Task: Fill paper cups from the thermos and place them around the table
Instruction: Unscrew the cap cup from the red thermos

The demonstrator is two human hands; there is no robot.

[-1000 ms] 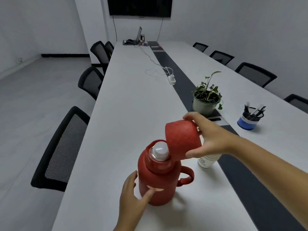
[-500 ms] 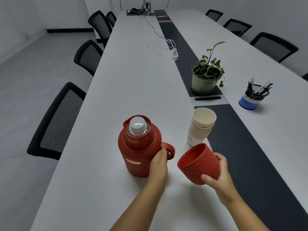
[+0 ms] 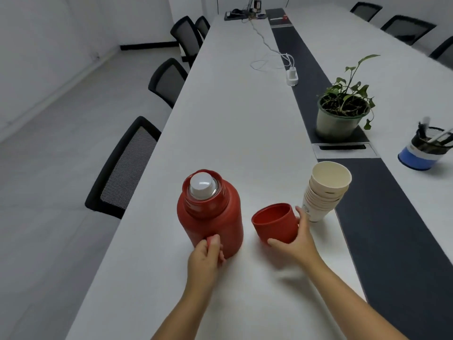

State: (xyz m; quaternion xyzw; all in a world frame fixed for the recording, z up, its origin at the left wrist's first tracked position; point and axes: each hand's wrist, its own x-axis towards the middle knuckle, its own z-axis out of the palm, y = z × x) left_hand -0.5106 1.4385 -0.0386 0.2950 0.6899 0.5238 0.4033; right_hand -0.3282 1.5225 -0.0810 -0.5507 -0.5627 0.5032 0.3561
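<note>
A red thermos stands upright on the white table, its white stopper exposed. My left hand grips the thermos handle on the near side. The red cap cup sits open side up on the table just right of the thermos, and my right hand holds it with fingers curled round its side. A stack of paper cups stands just right of the cap, close to my right fingers.
A potted plant and a blue pen holder stand further right. A dark strip runs down the table's middle, with a white charger and cable further back. Black chairs line the left edge.
My right hand has brought the red cap down from above the thermos and set it upright on the table. My left hand shifted from the thermos body to its handle, which now faces me.
</note>
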